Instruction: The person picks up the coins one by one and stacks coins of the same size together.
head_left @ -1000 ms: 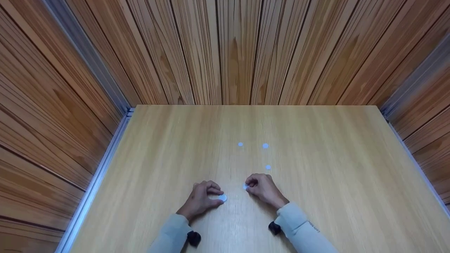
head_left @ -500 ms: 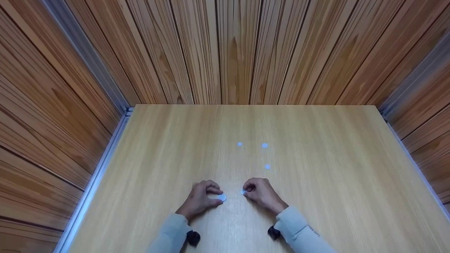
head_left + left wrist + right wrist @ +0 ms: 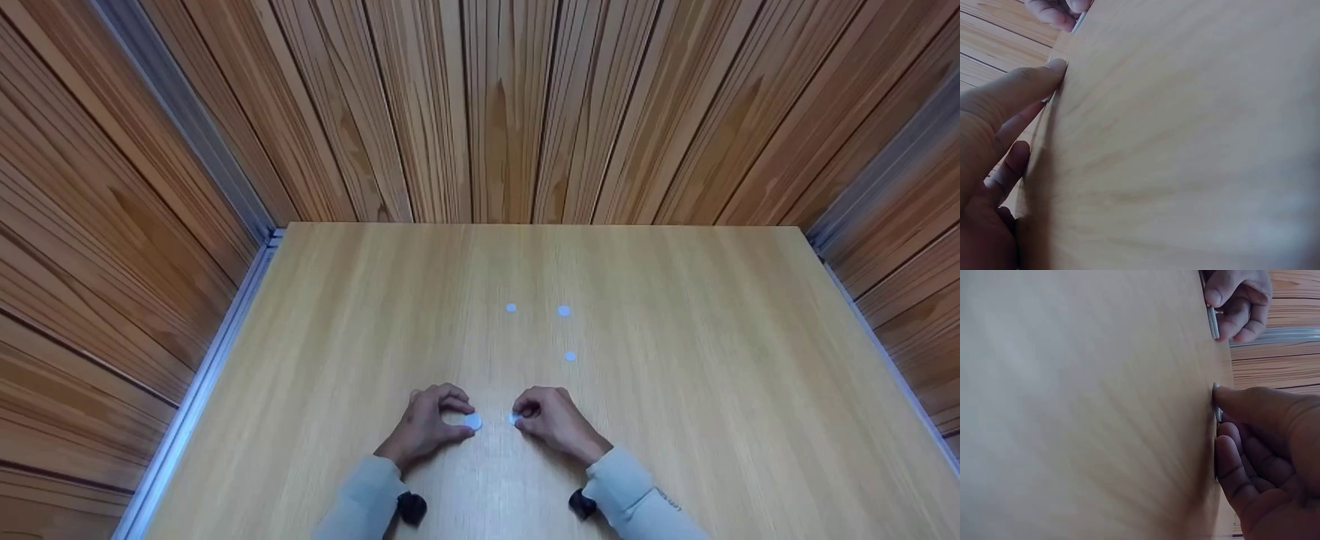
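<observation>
My left hand (image 3: pixel 429 424) pinches the edges of a flat white disc (image 3: pixel 472 421) between thumb and fingers, low on the wooden table. Across a narrow gap, my right hand (image 3: pixel 555 421) holds another white disc (image 3: pixel 514 418), mostly covered by its fingertips. Seen from the right wrist, the right hand's disc (image 3: pixel 1217 405) is thin and lies flat at the table surface, as does the left hand's disc (image 3: pixel 1213 323). Farther back lie three more discs: a small one (image 3: pixel 511 307), a slightly larger one (image 3: pixel 564 310) and one nearer the right hand (image 3: pixel 570 356).
The light wooden table (image 3: pixel 712 360) meets a plank wall (image 3: pixel 502 112) at the back. Metal rails (image 3: pixel 202 382) run along its sides, with more wood panels beyond. A small black device (image 3: pixel 412 508) sits at each wrist, by the light sleeves.
My right hand has drawn its disc toward me and slightly left, bringing it about level with the left hand's disc. The left hand and the three far discs look still.
</observation>
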Available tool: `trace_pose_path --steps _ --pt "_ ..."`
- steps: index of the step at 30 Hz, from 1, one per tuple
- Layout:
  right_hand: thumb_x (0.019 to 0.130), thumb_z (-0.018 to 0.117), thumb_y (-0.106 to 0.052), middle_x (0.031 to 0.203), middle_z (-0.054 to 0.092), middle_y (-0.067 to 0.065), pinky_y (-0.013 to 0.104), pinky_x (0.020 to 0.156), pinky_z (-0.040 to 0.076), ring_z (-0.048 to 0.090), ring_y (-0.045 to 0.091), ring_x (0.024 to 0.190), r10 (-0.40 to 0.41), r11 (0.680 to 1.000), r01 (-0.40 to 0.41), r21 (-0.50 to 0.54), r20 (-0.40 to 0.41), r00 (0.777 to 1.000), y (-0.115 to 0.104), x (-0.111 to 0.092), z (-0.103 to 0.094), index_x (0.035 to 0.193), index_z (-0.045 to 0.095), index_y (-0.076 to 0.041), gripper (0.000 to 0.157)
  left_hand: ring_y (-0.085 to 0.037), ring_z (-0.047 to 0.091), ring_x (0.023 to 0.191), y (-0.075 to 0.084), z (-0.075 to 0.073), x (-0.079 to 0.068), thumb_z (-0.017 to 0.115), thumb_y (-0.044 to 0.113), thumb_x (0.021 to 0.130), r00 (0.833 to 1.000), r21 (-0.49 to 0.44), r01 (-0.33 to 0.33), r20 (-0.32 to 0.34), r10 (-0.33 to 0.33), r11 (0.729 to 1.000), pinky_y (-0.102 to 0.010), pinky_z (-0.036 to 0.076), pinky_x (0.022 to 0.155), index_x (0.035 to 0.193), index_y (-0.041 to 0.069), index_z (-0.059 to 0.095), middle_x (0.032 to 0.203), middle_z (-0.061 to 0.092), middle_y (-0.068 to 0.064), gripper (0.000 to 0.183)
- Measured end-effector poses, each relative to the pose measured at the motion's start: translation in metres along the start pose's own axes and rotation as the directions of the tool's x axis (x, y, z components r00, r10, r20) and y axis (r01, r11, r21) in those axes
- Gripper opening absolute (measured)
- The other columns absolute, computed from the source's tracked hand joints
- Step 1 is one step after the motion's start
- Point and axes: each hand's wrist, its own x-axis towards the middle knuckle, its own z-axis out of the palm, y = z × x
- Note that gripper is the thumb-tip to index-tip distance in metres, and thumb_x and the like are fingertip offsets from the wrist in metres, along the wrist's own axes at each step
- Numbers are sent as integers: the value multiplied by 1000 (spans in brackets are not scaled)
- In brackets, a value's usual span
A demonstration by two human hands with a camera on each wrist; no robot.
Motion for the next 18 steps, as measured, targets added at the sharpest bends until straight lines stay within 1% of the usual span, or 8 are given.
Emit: trace_pose_path --steps 1,4,7,10,18 --pt "85 76 0 85 67 -2 25 68 50 59 9 76 0 1000 0 -1 2 1000 0 -1 1 90 73 -6 8 -18 61 105 0 0 0 88 16 76 1000 1 -9 -3 9 1000 -44 25 93 108 11 65 94 75 12 40" --pt "86 76 -1 84 67 -3 25 68 50 59 9 76 3 1000 -3 3 9 1000 -1 -2 2 90 73 -6 7 -17 61 104 1 0 -1 87 16 76 1000 0 -5 -7 5 1000 -44 25 93 108 11 65 93 75 13 39" --pt "87 75 -3 85 67 -4 25 69 50 59 9 77 13 1000 -13 10 14 1000 -2 -2 3 90 73 -7 6 -16 60 104 2 -1 0 88 16 76 1000 -10 22 -1 -22 1000 -44 25 94 108 12 65 93 74 14 39" --pt "87 75 -2 85 67 -4 26 69 50 59 10 77 12 1000 -12 12 15 1000 -2 -3 4 90 73 -7 6 -17 59 104 2 -1 0 88 17 76 1000 -4 25 2 -25 1000 -44 25 94 108 12 65 93 74 14 40" --pt "87 75 -3 87 67 -3 26 70 49 59 12 79 7 1000 -7 17 18 1000 -2 -4 6 92 73 -8 7 -19 60 105 1 -1 -1 88 18 76 1000 1 -14 -6 15 1000 -44 26 93 110 11 65 95 75 11 42"
